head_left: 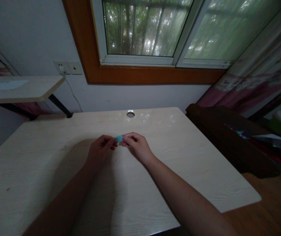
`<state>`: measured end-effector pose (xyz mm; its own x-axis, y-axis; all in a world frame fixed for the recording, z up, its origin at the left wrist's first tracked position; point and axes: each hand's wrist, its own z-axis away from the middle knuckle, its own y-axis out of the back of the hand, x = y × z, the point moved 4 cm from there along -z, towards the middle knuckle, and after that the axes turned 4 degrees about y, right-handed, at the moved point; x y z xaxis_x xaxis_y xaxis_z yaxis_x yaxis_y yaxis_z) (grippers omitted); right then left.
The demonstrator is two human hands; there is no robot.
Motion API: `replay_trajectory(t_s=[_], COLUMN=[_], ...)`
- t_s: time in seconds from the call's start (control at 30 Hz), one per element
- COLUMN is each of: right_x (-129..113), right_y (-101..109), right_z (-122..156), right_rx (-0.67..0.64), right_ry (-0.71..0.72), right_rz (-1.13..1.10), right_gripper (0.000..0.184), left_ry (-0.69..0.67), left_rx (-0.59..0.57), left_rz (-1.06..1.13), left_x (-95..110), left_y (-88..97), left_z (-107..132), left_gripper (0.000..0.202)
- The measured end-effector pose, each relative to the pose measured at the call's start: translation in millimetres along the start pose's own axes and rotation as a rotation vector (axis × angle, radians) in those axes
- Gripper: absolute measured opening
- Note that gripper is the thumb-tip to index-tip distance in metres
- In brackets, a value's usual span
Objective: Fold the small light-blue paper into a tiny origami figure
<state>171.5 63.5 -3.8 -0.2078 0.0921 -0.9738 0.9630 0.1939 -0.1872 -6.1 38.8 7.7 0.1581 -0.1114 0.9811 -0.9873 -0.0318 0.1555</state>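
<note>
A small, flat turquoise piece (119, 138), perhaps paper, is stretched between my two hands above the desk; its exact kind is too small to tell. My left hand (102, 147) pinches its left end between thumb and fingers. From the other side, my right hand (136, 144) grips the right end with thumb and forefinger. Both ends of the piece are hidden by fingertips. Below lies the pale wood-grain desk (174, 157), with the shadow of my arms on its left half.
A round cable hole (130, 114) sits near the desk's back edge. A raised shelf (32, 90) on black legs stands at the left, bearing a white sheet (5, 85). A cord (72, 91) hangs from the wall socket (68, 68). Right of the desk is a dark wooden piece of furniture (224, 137).
</note>
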Motion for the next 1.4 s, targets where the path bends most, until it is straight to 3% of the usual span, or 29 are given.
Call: replay_trajectory(t_s=[0.17, 0.43, 0.63, 0.77, 1.07, 1.4], right_x=[1, -20, -17, -13, -8, -12], right_y=[-1, -1, -2, -3, -1, -2], right_z=[2, 6, 6, 5, 5, 6], right_rx=[-0.046, -0.073, -0.069, -0.073, -0.062, -0.058], right_ry=[0.078, 0.282, 0.246, 0.192, 0.172, 0.193], right_rz=[0.184, 0.384, 0.39, 0.347, 0.349, 0.393], right_gripper=[0.025, 0.014, 0.012, 0.012, 0.015, 0.014], left_ry=[-0.102, -0.101, -0.004, -0.018, 0.006, -0.076], left_rx=[0.054, -0.038, 0.002, 0.056, 0.017, -0.026], left_rz=[-0.04, -0.093, -0.015, 0.065, -0.016, -0.097], left_x=[5, 3, -3, -5, 0, 5], left_y=[4.5, -0.9, -0.2, 0.6, 0.5, -0.8], left_z=[-3, -3, -4, -4, -3, -3], left_gripper=[0.019, 0.016, 0.024, 0.03, 0.021, 0.018])
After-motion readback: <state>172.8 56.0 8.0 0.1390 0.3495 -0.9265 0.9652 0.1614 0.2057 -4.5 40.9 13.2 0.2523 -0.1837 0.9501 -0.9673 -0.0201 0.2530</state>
